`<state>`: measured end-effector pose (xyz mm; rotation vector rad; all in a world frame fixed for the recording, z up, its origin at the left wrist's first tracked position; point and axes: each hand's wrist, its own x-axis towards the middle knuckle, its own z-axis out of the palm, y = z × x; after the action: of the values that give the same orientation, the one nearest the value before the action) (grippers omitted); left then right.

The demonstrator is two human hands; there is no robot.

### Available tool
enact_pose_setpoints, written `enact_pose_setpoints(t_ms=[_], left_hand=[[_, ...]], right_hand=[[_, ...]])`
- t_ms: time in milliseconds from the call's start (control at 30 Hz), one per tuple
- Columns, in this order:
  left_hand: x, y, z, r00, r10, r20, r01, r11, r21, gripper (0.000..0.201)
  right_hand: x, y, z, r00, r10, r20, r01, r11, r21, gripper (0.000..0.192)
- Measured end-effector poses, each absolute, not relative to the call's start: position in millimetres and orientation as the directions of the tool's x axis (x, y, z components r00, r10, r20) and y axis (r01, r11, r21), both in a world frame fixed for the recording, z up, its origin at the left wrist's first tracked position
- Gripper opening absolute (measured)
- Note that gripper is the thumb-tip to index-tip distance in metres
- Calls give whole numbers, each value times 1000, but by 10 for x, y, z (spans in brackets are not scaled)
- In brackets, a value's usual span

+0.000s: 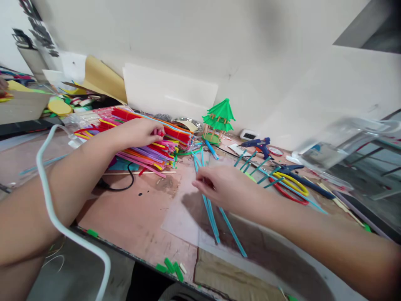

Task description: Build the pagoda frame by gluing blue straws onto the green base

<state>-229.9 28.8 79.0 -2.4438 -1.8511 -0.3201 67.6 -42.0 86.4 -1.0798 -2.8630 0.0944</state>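
Observation:
My left hand (147,133) is closed, fingers curled, over a large pile of coloured pipe cleaners (150,156) in red, orange, yellow, pink and purple. A bit of red shows at its fingertips; what they pinch is too small to tell. My right hand (216,184) is curled around several light-blue pipe cleaners (211,221), whose ends spread out above and below the fist. Part of their length is hidden behind the fingers. Beyond the hands stands a small green-roofed pavilion model (219,119) on thin wooden posts.
A blue glue gun (257,144), pliers with red and yellow handles (290,184) and a piece with upright blue stems (258,169) lie at right. Green scraps (171,267) and brown cardboard (232,276) sit near the front edge. A white curved tube (46,188) crosses the left foreground.

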Motion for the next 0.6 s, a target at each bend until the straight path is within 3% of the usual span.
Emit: enact_pose_setpoints(t_ms=[100,267,367,600], left_hand=[[-2316,285,805,284,945,162,943,-306,133,29],[-2264,286,744,405,905,130,908,-415,59,34],[-2242,303,726,359,918,166,931,-365,9,21],[-2287,324,782,242,954,178,968,-250,20,28]], right_hand=[[281,-90,862,-737,656,164,649,754,-100,22],[-137,364,695,-729,637,249,641,764,-76,25],[-186,488,602,-730,629,268,642,765,-47,24],[-175,497,491,-759,539,365,603,793,86,23]])
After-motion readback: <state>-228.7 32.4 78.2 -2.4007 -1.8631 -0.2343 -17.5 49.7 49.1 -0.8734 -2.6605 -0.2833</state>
